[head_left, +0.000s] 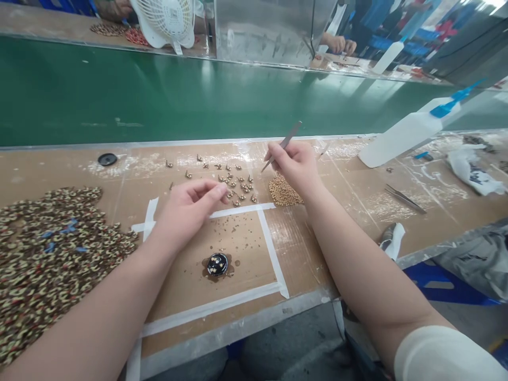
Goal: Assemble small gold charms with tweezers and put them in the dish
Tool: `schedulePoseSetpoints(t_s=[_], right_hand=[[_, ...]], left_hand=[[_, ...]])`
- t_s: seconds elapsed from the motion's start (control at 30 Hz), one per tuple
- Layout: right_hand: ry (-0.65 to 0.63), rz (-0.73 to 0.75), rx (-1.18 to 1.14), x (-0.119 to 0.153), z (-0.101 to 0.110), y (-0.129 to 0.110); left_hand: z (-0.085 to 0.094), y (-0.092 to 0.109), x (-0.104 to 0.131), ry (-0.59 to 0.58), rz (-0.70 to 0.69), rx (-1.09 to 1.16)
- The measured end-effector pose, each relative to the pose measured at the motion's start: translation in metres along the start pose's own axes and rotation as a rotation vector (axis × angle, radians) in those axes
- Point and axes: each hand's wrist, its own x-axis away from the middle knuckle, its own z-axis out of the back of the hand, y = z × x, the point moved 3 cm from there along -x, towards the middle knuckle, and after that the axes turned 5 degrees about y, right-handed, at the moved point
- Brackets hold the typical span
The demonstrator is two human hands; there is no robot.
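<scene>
My left hand [194, 203] is closed, thumb pressed to the curled fingers, beside a scatter of small metallic pieces [234, 185]; what it pinches, if anything, is too small to name. In my right hand [296, 161] is a pair of metal tweezers [291, 135], held with its tip down and to the left. Below that hand lies a pile of small golden beads [282, 190]. A small black dish [217, 264] with dark liquid and a few pale bits stands inside a white tape outline [273, 254] on the cardboard-covered table.
A large heap of dark and pale pieces [59, 259] covers the left side. A black lid [107, 159] lies behind it. At the right are a white bottle [400, 138], other tweezers [405, 199] and a crumpled bag [472, 169]. Beyond the green strip [119, 95] are a fan [169, 21] and a person's hands [337, 44].
</scene>
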Motion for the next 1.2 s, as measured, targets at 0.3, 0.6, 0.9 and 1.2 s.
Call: schedulePoseSetpoints(t_s=[0.3,0.6,0.9,1.2], right_hand=[[-0.286,0.527,-0.363,0.036,-0.035,-0.046],[-0.205,0.468,-0.35,0.037,-0.034,-0.053],[-0.104,0.195,-0.598,0.041,-0.045,-0.046],[-0.061,0.011,-0.618,0.043,-0.048,-0.045]], left_hand=[[-0.01,-0.009,0.002,-0.226,0.236,0.249],[-0.008,-0.004,0.001,-0.264,0.213,0.363],[-0.013,0.0,0.001,-0.238,0.194,0.529],[-0.013,0.001,0.002,-0.283,0.18,0.613]])
